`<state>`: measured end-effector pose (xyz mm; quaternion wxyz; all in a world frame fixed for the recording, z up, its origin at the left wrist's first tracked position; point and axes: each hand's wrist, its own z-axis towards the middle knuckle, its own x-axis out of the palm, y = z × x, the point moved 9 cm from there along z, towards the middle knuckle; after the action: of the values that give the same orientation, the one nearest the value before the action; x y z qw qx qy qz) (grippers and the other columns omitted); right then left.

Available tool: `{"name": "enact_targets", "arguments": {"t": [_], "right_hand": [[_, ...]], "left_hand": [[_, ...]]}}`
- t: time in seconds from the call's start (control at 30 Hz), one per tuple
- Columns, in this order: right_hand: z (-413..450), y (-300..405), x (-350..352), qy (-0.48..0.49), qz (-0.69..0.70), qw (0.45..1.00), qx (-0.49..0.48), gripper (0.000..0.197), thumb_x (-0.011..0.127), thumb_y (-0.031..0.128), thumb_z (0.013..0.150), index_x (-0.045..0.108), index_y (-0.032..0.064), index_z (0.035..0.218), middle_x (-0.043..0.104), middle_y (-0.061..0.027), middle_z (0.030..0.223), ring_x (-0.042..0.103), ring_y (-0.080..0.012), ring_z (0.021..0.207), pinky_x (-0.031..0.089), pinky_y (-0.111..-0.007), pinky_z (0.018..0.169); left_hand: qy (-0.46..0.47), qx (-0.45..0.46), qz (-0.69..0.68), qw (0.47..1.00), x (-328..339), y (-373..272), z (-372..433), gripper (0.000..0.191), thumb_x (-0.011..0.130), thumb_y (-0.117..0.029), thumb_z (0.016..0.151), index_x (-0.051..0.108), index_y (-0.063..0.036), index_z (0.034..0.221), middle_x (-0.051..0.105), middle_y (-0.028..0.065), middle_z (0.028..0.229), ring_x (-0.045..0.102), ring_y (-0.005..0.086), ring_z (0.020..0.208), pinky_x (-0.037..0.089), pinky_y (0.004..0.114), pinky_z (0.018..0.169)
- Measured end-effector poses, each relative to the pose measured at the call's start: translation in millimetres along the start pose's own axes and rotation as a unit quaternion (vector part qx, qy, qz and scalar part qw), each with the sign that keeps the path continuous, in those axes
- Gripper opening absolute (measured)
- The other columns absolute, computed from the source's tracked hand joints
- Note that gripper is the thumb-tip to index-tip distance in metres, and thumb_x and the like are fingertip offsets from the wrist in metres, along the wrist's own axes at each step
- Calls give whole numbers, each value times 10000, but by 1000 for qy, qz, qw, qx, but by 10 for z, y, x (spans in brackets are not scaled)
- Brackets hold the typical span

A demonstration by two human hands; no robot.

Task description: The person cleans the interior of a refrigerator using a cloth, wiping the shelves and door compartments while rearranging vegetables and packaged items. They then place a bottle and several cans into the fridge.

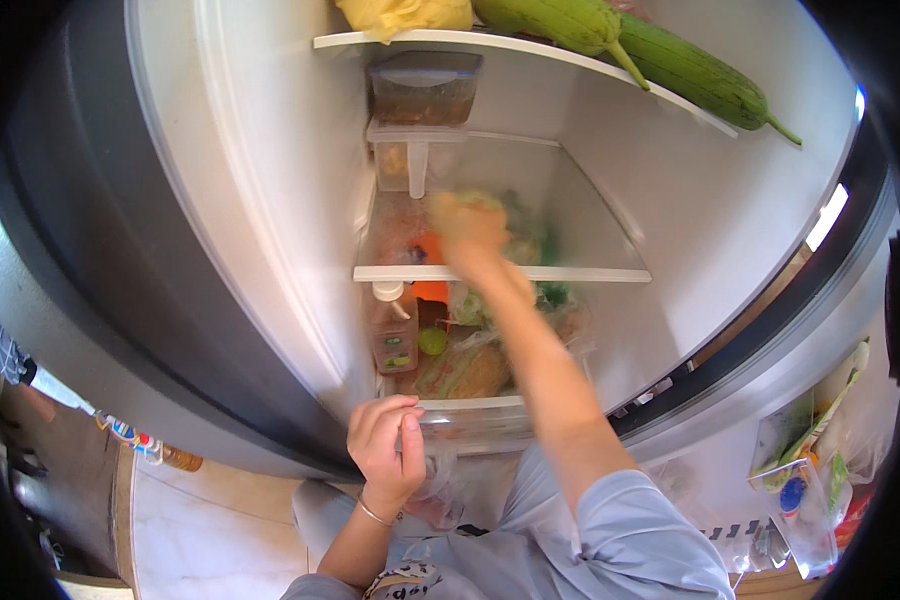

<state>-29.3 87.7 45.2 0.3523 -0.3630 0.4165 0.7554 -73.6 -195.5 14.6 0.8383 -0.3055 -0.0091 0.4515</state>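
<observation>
My right hand [476,229] reaches into an open fridge, above the front of the middle glass shelf [570,274]. It is blurred, around a pale yellow-green item [474,202] that is too blurred to name. My left hand [386,446], with a bangle on the wrist, is loosely curled near the fridge's lower front edge and shows nothing in it. Below the glass shelf are a clear pump bottle [395,337], a round green fruit [433,340] and plastic bags of food [472,371].
Lidded plastic containers [424,90] stand at the back left. Long green gourds [690,71] and a yellow bag [405,15] lie on the top shelf. The open doors flank me; the right one holds bagged items [817,465]. A clear drawer [472,427] lies below.
</observation>
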Motion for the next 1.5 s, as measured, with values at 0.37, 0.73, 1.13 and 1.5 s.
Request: {"name": "enact_targets", "arguments": {"t": [0.37, 0.73, 1.13, 1.5], "right_hand": [[-1188, 814, 130, 300, 352, 856, -229, 165, 553, 150, 814, 576, -13, 831, 539, -165, 934, 530, -257, 801, 426, -346, 701], [283, -172, -135, -189, 378, 905, -38, 395, 693, 214, 744, 568, -68, 991, 620, -120, 843, 596, -212, 766, 482, -322, 648], [1220, -280, 678, -103, 616, 775, 97, 367, 744, 282, 733, 602, -14, 897, 625, -78, 774, 582, -197, 686, 463, -332, 649], [790, -1350, -135, -154, 452, 866, 152, 412, 779, 384, 681, 606, 16, 745, 596, -63, 718, 521, -165, 665, 435, -333, 614]], "left_hand": [[-8, -198, -136, 971, 64, 402, -84, 502, 498, -131, 865, 325, -26, 1324, 372, 142, 1350, 395, 262, 1197, 315, 362, 996], [-6, -388, -426, 817, 484, 592, -103, 308, 544, -49, 868, 446, -77, 1159, 520, 61, 1051, 502, 125, 939, 428, 256, 827], [2, -315, -309, 898, 409, 553, -61, 314, 584, -39, 832, 475, -48, 1126, 516, 70, 1079, 503, 126, 956, 425, 260, 840], [22, -307, -242, 920, 260, 589, -119, 300, 586, -66, 834, 485, -49, 1116, 536, 71, 1048, 513, 124, 925, 433, 256, 816]]}}
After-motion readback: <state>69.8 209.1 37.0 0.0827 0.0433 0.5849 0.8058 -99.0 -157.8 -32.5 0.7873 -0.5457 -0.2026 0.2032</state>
